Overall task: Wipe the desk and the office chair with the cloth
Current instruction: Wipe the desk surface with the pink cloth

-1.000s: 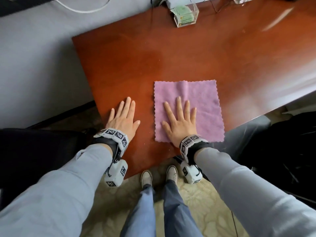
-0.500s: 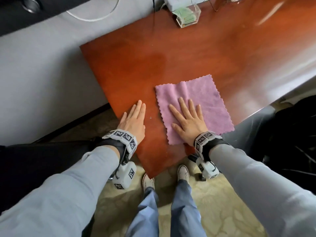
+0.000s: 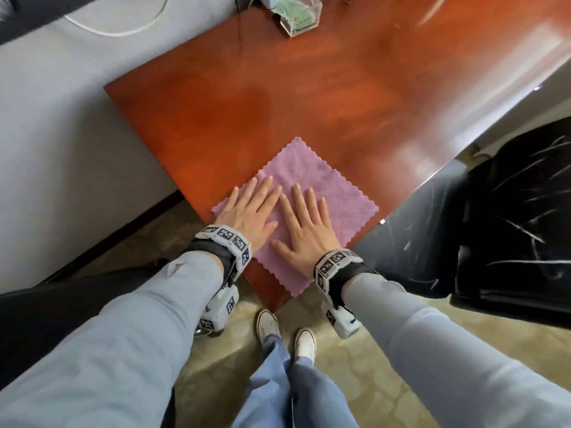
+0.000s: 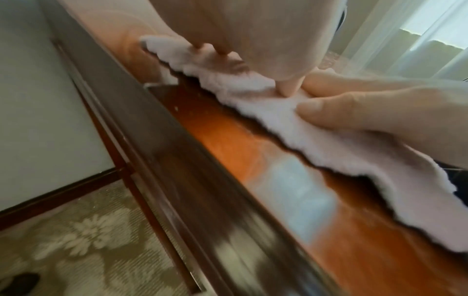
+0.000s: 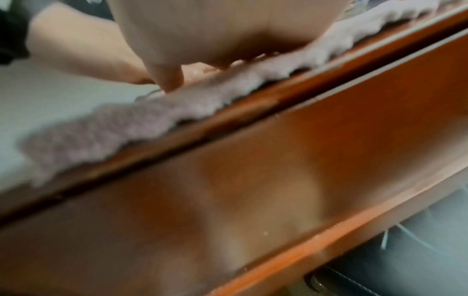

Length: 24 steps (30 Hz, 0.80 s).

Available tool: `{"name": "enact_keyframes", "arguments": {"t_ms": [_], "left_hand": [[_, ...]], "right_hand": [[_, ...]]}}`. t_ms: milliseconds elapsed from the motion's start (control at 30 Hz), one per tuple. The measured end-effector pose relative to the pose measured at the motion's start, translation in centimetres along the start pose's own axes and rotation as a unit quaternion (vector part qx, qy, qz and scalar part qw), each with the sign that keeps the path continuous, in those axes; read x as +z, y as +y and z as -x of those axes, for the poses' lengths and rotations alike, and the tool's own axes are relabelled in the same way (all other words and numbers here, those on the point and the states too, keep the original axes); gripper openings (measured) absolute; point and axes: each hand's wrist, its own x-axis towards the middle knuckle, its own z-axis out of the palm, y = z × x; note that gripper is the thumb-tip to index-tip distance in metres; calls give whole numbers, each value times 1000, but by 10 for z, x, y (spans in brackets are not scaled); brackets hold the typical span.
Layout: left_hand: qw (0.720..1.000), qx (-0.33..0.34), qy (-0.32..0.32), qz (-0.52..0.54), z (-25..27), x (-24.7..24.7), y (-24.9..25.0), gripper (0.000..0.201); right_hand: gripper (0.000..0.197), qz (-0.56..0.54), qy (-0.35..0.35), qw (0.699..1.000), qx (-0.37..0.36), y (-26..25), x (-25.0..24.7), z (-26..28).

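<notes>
A square pink cloth (image 3: 327,183) with scalloped edges lies spread on the near corner of the reddish wooden desk (image 3: 278,97), one corner reaching the desk edge. Both hands lie flat on it side by side with straight fingers: my left hand (image 3: 250,208) on its left part, my right hand (image 3: 306,223) on its middle. The left wrist view shows the cloth's edge (image 4: 316,144) on the desktop with fingers pressing it. In the right wrist view the blurred cloth (image 5: 152,112) runs along the desk's front edge (image 5: 253,160). A black office chair (image 3: 494,217) stands at the right, by the desk.
A clear plastic box (image 3: 301,17) with green contents sits at the desk's far edge, near a white cable (image 3: 123,29). A grey wall (image 3: 61,134) borders the desk on the left. Patterned carpet (image 3: 216,366) and my white shoes (image 3: 268,325) lie below.
The left hand moved from the bare desktop onto the cloth beside the right hand. The cloth turned and slid toward the desk's near corner under the right hand.
</notes>
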Motion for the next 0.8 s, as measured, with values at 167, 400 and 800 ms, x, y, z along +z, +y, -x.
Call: {"name": "enact_keyframes", "arguments": {"t_ms": [167, 400, 800], "left_hand": [[999, -21, 32, -16, 25, 21, 11, 75], [994, -93, 44, 40, 71, 32, 27, 73], [1000, -7, 0, -28, 119, 37, 10, 103]], "right_hand": [[85, 13, 2, 999, -39, 7, 7, 17], [76, 10, 26, 996, -88, -2, 4, 49], [101, -36, -24, 996, -75, -30, 20, 91]]}}
